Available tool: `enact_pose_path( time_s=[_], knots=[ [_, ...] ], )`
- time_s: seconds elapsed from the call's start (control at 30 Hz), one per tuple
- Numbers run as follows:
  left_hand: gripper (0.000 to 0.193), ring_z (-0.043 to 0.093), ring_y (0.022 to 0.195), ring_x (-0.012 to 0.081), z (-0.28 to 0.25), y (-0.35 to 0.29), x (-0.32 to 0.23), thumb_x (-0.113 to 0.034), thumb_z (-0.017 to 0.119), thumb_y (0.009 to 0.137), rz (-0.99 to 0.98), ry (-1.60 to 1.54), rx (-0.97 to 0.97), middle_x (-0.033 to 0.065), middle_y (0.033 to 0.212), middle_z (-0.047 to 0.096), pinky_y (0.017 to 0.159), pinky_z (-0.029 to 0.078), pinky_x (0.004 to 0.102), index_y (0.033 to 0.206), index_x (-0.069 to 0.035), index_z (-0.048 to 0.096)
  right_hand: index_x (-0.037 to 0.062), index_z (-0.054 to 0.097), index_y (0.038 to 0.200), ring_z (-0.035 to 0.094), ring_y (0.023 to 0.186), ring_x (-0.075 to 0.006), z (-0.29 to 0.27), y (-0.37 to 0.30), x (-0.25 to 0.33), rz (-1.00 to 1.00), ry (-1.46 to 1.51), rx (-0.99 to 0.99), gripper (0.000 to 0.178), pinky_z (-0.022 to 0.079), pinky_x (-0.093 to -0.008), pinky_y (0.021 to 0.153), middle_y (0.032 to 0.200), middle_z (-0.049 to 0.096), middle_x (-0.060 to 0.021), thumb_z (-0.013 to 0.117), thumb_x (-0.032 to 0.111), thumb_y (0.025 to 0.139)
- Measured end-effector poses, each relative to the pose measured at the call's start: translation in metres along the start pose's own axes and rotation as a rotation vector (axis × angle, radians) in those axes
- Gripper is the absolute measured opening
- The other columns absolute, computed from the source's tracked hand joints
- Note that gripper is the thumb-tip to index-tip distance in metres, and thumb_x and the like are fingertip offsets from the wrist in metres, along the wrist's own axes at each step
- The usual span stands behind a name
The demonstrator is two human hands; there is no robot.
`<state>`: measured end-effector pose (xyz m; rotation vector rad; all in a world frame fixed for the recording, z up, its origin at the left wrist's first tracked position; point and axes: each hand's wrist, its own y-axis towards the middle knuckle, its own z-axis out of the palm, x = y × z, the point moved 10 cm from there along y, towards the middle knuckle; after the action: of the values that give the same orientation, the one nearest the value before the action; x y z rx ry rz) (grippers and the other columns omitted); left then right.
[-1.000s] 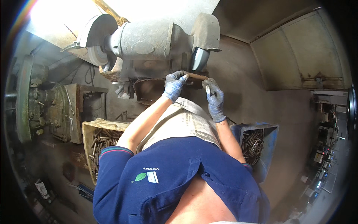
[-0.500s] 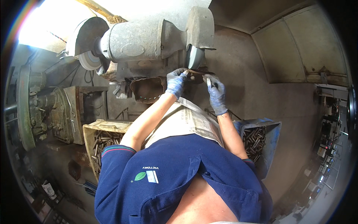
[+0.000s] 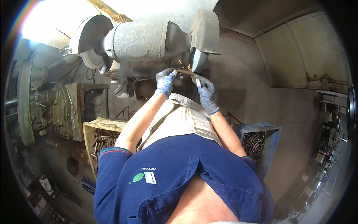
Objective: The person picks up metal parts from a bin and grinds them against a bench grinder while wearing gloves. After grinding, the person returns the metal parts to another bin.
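A slim brownish metal rod [image 3: 186, 72] spans the gap between my two gloved hands. My left hand [image 3: 166, 81] has its fingers closed around the rod's left end, and my right hand [image 3: 205, 93] pinches the right end. Just beyond them is the grey grinding wheel [image 3: 199, 61] on the right side of a bench grinder [image 3: 140, 41]. Orange sparks [image 3: 189, 67] fly where the rod meets the wheel's lower edge. Both gloves are blue and grey, with dark, dirty fingers.
A pale wheel [image 3: 91, 59] sits at the grinder's left end. Bins of short metal pieces flank my legs: a yellowish bin [image 3: 88, 143] at left, a blue-grey bin [image 3: 274, 143] at right. Newspaper [image 3: 184, 117] covers my lap. Greenish machinery [image 3: 59, 112] stands far left.
Both hands have shifted left along the wheel with the rod. Orange sparks now show at the wheel, where none were visible before. The view has tilted slightly.
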<state>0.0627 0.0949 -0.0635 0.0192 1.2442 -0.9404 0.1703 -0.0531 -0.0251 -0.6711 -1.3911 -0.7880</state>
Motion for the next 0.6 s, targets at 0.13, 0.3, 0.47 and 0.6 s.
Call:
enact_pose_path(
  time_s=[0.13, 0.3, 0.47, 0.6],
  knots=[
    [0.008, 0.061, 0.061, 0.0139, 0.019, -0.001, 0.011, -0.001, 0.057, 0.085, -0.020, 0.015, 0.009, 0.0083, 0.073, 0.064, 0.055, 0.049, 0.0233, 0.082, 0.003, 0.063, 0.0003, 0.067, 0.093, 0.059, 0.082, -0.0101, -0.023, -0.003, -0.001, 0.103, 0.022, -0.012, 0.013, 0.046, -0.0250, 0.076, 0.089, 0.067, -0.0048, 0.061, 0.008, 0.086],
    [0.009, 0.060, 0.059, 0.0132, 0.042, -0.003, 0.014, -0.002, 0.059, 0.084, 0.018, 0.101, 0.026, 0.0085, 0.072, 0.064, 0.054, 0.049, 0.0253, 0.082, 0.005, 0.064, 0.0010, 0.067, 0.090, 0.056, 0.077, -0.0073, -0.046, -0.001, -0.004, 0.141, 0.050, -0.037, 0.013, 0.045, -0.0246, 0.073, 0.084, 0.065, -0.0017, 0.059, 0.011, 0.087],
    [0.007, 0.057, 0.060, 0.0108, 0.029, -0.005, 0.008, -0.004, 0.061, 0.083, -0.001, 0.071, -0.018, 0.0067, 0.075, 0.065, 0.055, 0.047, 0.0237, 0.085, 0.002, 0.065, -0.0002, 0.067, 0.090, 0.055, 0.078, -0.0070, -0.031, 0.001, -0.007, 0.098, 0.070, -0.009, 0.013, 0.045, -0.0245, 0.073, 0.085, 0.065, -0.0013, 0.060, 0.010, 0.087],
    [0.007, 0.056, 0.061, 0.0099, -0.001, 0.010, 0.015, -0.004, 0.060, 0.084, 0.040, 0.082, -0.047, 0.0044, 0.075, 0.064, 0.054, 0.047, 0.0235, 0.086, 0.000, 0.065, -0.0044, 0.061, 0.104, 0.060, 0.096, -0.0198, -0.010, 0.002, -0.021, 0.053, -0.051, 0.085, 0.022, 0.045, -0.0315, 0.091, 0.104, 0.063, -0.0135, 0.054, 0.011, 0.090]
  ],
)
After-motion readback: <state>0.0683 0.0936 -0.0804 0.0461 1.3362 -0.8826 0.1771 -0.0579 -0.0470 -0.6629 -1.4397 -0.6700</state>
